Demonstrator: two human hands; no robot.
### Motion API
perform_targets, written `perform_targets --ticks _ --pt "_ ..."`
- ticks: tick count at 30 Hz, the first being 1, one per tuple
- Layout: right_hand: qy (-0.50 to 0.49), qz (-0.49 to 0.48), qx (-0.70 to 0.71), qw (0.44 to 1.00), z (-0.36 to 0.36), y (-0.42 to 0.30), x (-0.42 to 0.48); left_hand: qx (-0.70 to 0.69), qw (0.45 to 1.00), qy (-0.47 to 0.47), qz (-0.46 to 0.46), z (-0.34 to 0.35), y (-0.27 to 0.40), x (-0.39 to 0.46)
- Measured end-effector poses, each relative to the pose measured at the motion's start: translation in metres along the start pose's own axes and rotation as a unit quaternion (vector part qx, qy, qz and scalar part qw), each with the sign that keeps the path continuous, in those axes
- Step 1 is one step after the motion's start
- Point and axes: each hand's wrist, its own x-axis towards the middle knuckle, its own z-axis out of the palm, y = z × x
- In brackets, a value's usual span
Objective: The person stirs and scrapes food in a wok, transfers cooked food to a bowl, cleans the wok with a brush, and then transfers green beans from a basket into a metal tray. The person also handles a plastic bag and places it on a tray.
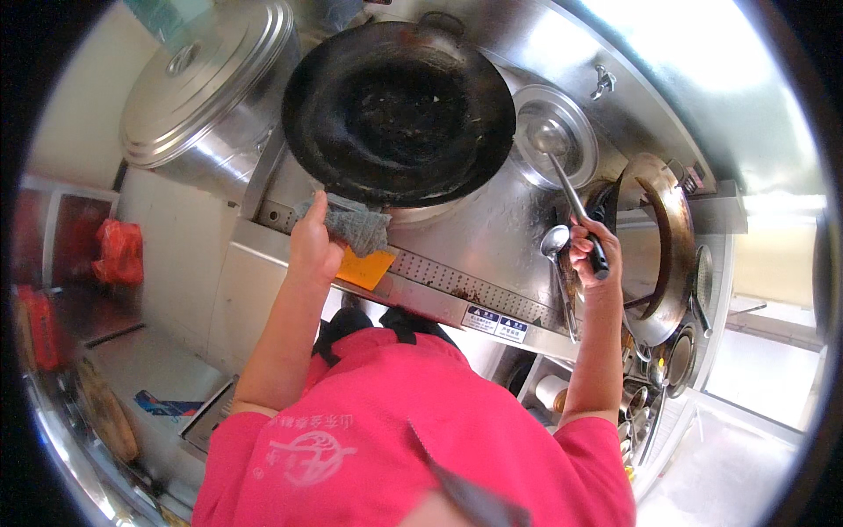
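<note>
A large black wok [408, 112] sits on the steel range, its inside dark with a few small pale specks. My left hand [317, 240] grips a folded grey-green cloth [359, 227] against the wok's near rim; any handle beneath the cloth is hidden. My right hand [595, 250] is closed around the black-ended handle of a metal ladle [568, 179]. The ladle's bowl is over or in a round metal basin [586, 141] to the right of the wok; I cannot tell whether it touches the bottom. A second ladle [555, 241] lies just left of my right hand.
A large lidded steel pot [204, 85] stands left of the wok. A tap [602, 82] projects from the back panel. At the right rest a rusty-brown metal ring [668, 263] and several pans. An orange sheet [367, 269] lies at the range's front edge, beside a perforated drain strip [474, 284].
</note>
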Motion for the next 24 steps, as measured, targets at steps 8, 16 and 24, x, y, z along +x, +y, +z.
perform_targets --ticks 8,16,24 --pt "-0.132 0.011 0.086 0.987 0.048 -0.021 -0.097 0.004 1.0 0.028 -0.007 0.002 0.0 -0.001" --pt "-0.11 -0.023 -0.099 0.989 0.095 0.017 -0.118 -0.008 0.999 0.013 -0.034 -0.001 0.004 -0.001" --pt "0.033 -0.187 -0.418 0.888 0.079 0.08 -0.091 -0.01 0.999 -0.016 -0.04 -0.005 0.006 0.002"
